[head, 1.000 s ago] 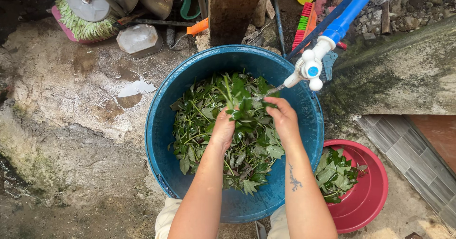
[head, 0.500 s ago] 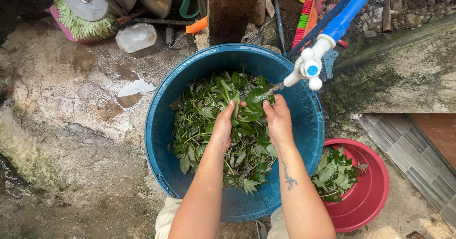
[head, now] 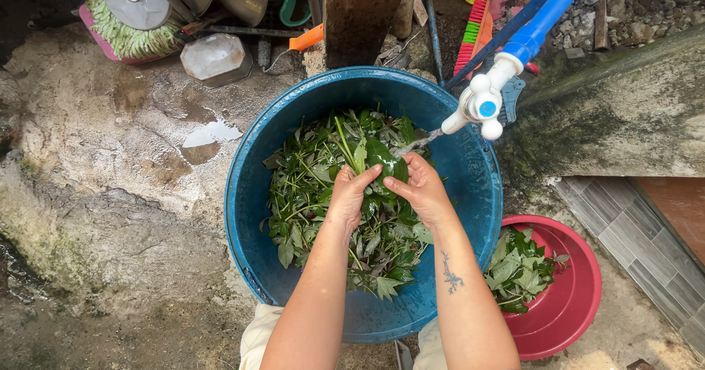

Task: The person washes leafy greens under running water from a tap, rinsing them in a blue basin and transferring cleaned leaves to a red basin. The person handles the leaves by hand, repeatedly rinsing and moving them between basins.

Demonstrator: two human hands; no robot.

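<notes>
Under the running white tap point(head: 481, 105), at the far side of the blue tub point(head: 253, 216), the left hand point(head: 351, 194) and right hand point(head: 422, 188) clench a bunch of leaves point(head: 382, 157), mid-rinse; next, likely, turning it beneath the stream.

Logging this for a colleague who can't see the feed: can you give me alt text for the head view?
Both hands, left hand and right hand, clasp a bunch of green leaves over a blue tub full of leafy greens, under water running from a white tap. A red basin holding more leaves sits to the right on wet concrete ground.
</notes>
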